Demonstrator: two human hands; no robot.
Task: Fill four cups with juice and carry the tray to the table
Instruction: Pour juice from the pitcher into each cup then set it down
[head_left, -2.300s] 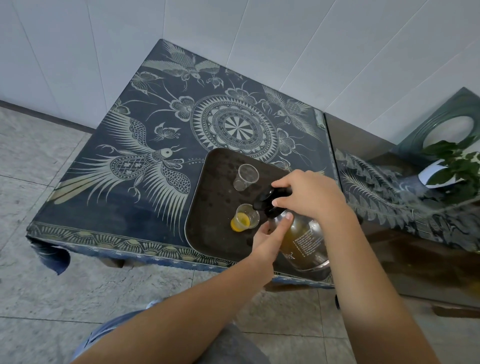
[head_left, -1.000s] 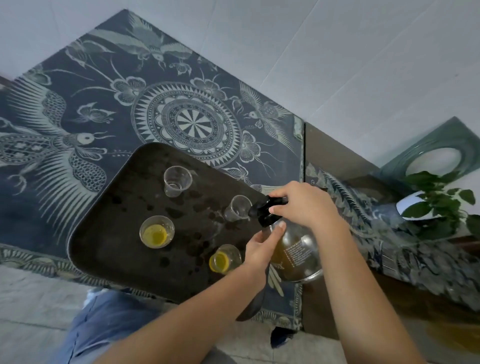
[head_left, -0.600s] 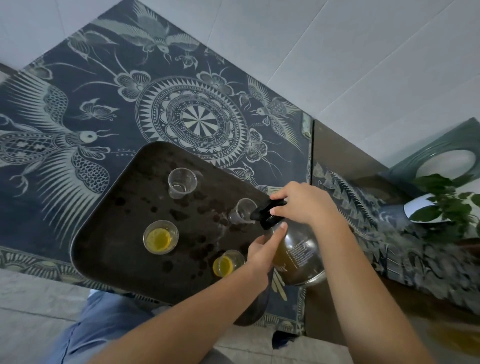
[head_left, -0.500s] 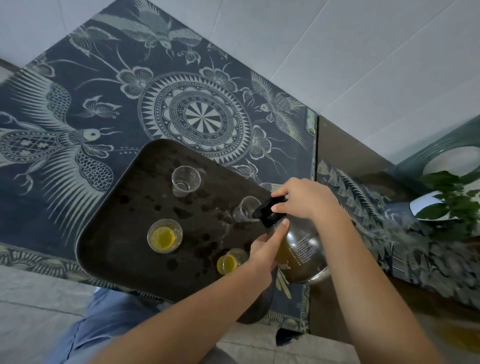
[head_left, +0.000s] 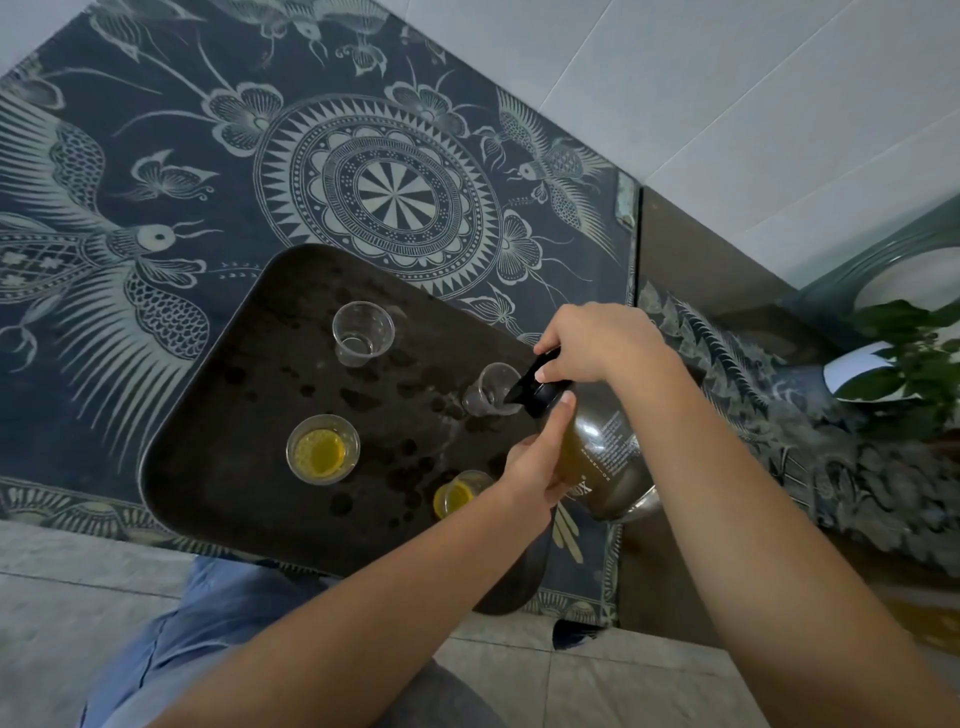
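Dark blue cloth (head_left: 156, 130) lying below a white tiled wall (head_left: 727, 78)
The cloth is showing pale printed work: a round medallion (head_left: 392, 195) is sitting at its middle, a long-tailed bird (head_left: 104, 249) is spreading its feathers at the left, and flowers and butterflies are filling the gaps. Its bordered edge is hanging over grey floor tiles (head_left: 62, 587). To the right a bare brown surface (head_left: 691, 249) is running back to the wall, and past it a second patterned cloth (head_left: 857, 483) (leafy, blurred) is lying. A green plant (head_left: 914, 353) is standing in a white pot (head_left: 852, 369) at the far right, just in front of a grey-green object with a round opening (head_left: 831, 291)
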